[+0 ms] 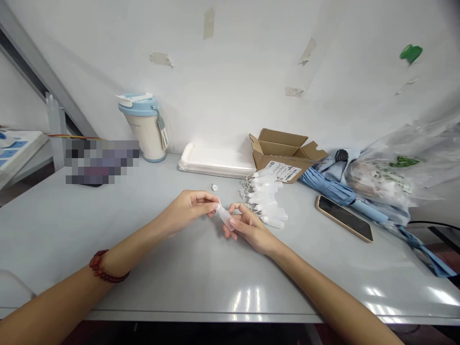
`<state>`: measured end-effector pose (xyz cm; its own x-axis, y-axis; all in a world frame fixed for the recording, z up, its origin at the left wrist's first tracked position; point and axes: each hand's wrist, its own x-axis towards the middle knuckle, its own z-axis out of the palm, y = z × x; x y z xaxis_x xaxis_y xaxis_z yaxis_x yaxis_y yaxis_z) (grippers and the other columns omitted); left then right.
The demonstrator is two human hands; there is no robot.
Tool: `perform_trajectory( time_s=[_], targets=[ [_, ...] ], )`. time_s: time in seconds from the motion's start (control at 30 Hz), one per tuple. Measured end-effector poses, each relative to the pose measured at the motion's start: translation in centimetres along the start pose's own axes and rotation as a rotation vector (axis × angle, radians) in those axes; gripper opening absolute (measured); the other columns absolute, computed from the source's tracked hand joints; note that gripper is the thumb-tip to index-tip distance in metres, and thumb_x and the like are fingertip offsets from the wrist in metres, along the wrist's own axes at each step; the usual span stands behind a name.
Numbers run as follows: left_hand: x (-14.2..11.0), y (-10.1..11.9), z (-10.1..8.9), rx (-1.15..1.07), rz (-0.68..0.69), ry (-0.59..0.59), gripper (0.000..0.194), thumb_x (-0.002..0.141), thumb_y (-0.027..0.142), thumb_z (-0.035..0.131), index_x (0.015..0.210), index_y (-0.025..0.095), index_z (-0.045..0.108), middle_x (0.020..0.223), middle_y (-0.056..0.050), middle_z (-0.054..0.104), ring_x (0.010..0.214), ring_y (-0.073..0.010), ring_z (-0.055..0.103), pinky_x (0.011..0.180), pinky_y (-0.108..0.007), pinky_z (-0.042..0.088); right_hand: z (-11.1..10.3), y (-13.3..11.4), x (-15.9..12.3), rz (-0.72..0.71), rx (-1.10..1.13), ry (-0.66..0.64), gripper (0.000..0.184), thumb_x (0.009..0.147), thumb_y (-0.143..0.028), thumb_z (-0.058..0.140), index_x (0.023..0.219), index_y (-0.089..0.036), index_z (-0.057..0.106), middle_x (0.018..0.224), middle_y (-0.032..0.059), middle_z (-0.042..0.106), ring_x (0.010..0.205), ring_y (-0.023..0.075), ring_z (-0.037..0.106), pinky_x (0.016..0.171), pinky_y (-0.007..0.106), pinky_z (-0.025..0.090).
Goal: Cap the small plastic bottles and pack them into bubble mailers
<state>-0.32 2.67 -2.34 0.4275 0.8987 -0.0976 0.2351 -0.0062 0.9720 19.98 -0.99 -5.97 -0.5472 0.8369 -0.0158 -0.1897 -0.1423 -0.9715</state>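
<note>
Between my two hands is a small translucent white plastic bottle point(226, 219), tilted with its narrow end up toward the left. My right hand point(251, 230) grips its body with thumb and fingers. At the top end, my left hand point(192, 211) pinches the tip, which the fingertips partly cover. A small round white cap point(214, 187) lies on the table just beyond my left fingers. Behind my right hand, several similar bottles point(268, 199) lie in a row with thin white loops at their left ends.
At the back stand a cream tumbler point(143, 134), a stack of white trays point(217, 160) and an open cardboard box point(283, 153). To the right lie a phone point(345, 218), a folded blue umbrella point(334, 187) and a plastic bag point(388, 172). The grey table point(161, 287) ends near my forearms.
</note>
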Motion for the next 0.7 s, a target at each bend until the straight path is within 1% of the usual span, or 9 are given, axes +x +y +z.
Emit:
perform_trajectory(
  time_s=[0.13,0.2,0.33,0.4,0.5,0.57,0.63,0.7],
  targets=[
    [0.0,0.3,-0.2,0.008,0.021,-0.068,0.018,0.078,0.036,0.062,0.082,0.020,0.070,0.075,0.000,0.067,0.073,-0.0167,0.062,0.078,-0.031,0.050,-0.2,0.1,0.1,0.021,0.091,0.008,0.024,0.087,-0.040,0.056,0.095,-0.022,0.042,0.066,-0.0023,0.061,0.054,0.0094,0.046,0.060,0.026,0.035],
    [-0.1,0.3,-0.1,0.014,0.052,-0.074,0.018,0.077,0.036,0.064,0.083,0.020,0.069,0.080,-0.001,0.069,0.078,-0.0183,0.063,0.079,-0.032,0.050,0.0,0.1,0.1,0.030,0.137,0.031,0.023,0.087,-0.040,0.056,0.093,-0.022,0.043,0.065,-0.0026,0.061,0.051,0.0090,0.043,0.061,0.027,0.036],
    [-0.2,0.0,0.5,-0.027,0.142,-0.041,0.017,0.076,0.033,0.065,0.084,0.019,0.068,0.092,-0.004,0.070,0.092,-0.0214,0.064,0.086,-0.034,0.049,0.6,-0.2,0.1,0.064,0.248,0.074,0.025,0.084,-0.040,0.059,0.090,-0.023,0.041,0.059,-0.0052,0.058,0.046,0.0074,0.037,0.062,0.028,0.041],
    [-0.3,-0.1,0.6,-0.059,0.168,-0.050,0.016,0.077,0.032,0.064,0.086,0.018,0.067,0.095,-0.005,0.070,0.094,-0.0212,0.064,0.088,-0.034,0.048,1.0,-0.3,0.0,0.084,0.319,0.069,0.025,0.085,-0.038,0.059,0.089,-0.023,0.041,0.058,-0.0071,0.054,0.044,0.0059,0.034,0.061,0.028,0.041],
    [-0.2,0.1,0.5,-0.065,0.171,-0.092,0.018,0.079,0.033,0.063,0.088,0.018,0.068,0.097,-0.005,0.069,0.094,-0.0201,0.063,0.087,-0.032,0.048,1.2,-0.3,-0.2,0.109,0.398,0.057,0.023,0.086,-0.037,0.058,0.089,-0.023,0.040,0.059,-0.0083,0.050,0.042,0.0041,0.031,0.060,0.026,0.040],
    [-0.2,0.2,0.4,-0.055,0.130,-0.097,0.022,0.081,0.036,0.062,0.093,0.018,0.067,0.093,-0.004,0.069,0.088,-0.0179,0.063,0.082,-0.030,0.049,1.3,-0.4,-0.3,0.114,0.411,0.053,0.022,0.086,-0.037,0.057,0.088,-0.022,0.041,0.058,-0.0086,0.048,0.041,0.0037,0.030,0.059,0.026,0.040],
    [-0.2,0.3,0.4,-0.031,0.056,-0.099,0.027,0.082,0.041,0.060,0.096,0.017,0.064,0.082,-0.002,0.068,0.074,-0.0150,0.062,0.072,-0.028,0.049,1.4,-0.6,-0.3,0.119,0.407,0.056,0.022,0.086,-0.037,0.058,0.086,-0.022,0.042,0.056,-0.0090,0.046,0.041,0.0036,0.029,0.059,0.026,0.040],
    [-0.3,0.3,0.4,0.019,-0.007,-0.118,0.030,0.083,0.045,0.057,0.089,0.016,0.063,0.068,0.000,0.063,0.060,-0.0128,0.058,0.061,-0.026,0.047,1.5,-0.7,-0.3,0.128,0.403,0.064,0.023,0.086,-0.037,0.058,0.084,-0.022,0.041,0.055,-0.0091,0.044,0.041,0.0036,0.028,0.057,0.025,0.040]
  ],
)
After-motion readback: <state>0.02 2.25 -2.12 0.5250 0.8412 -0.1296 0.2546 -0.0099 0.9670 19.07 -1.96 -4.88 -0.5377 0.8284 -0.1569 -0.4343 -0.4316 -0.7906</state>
